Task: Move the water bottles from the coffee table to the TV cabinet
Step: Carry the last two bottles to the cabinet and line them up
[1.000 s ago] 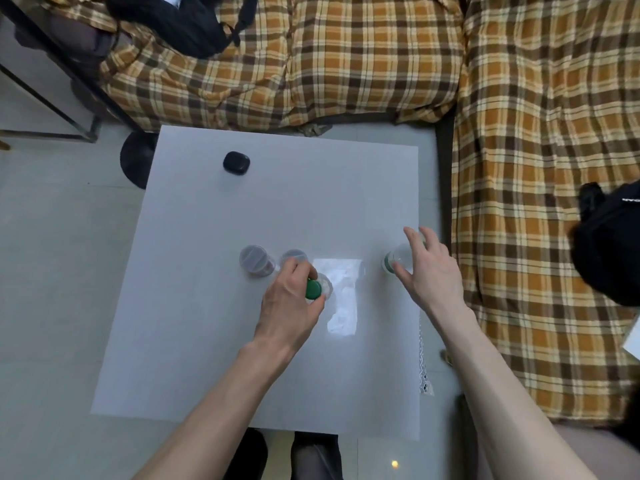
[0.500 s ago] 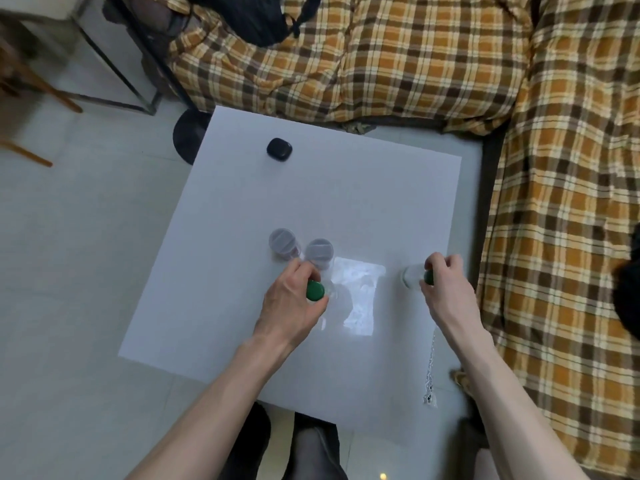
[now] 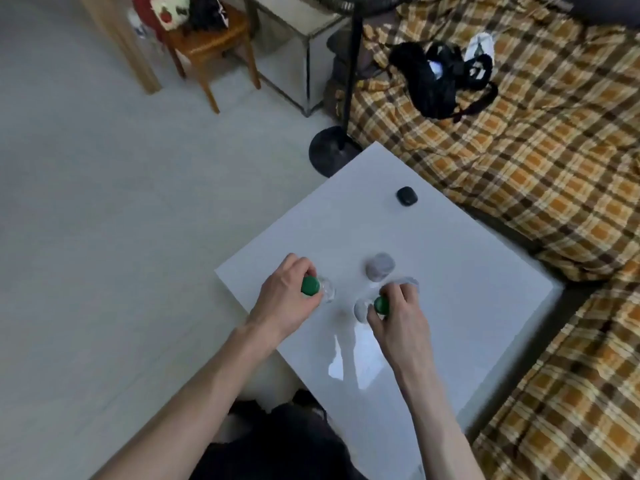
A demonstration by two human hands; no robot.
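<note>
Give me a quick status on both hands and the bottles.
Left hand grips a clear green-capped water bottle. Right hand grips another. Both above the white coffee table. Grey-lidded clear cups close by.

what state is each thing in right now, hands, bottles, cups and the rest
left hand: grips the left bottle near its cap
left bottle: green cap on, held
right hand: grips the right bottle near its cap
right bottle: green cap on, held
grey cup: upright on the coffee table, untouched
small black case: closed, lying near the table's far corner
black bag: slumped on the plaid sofa
</note>
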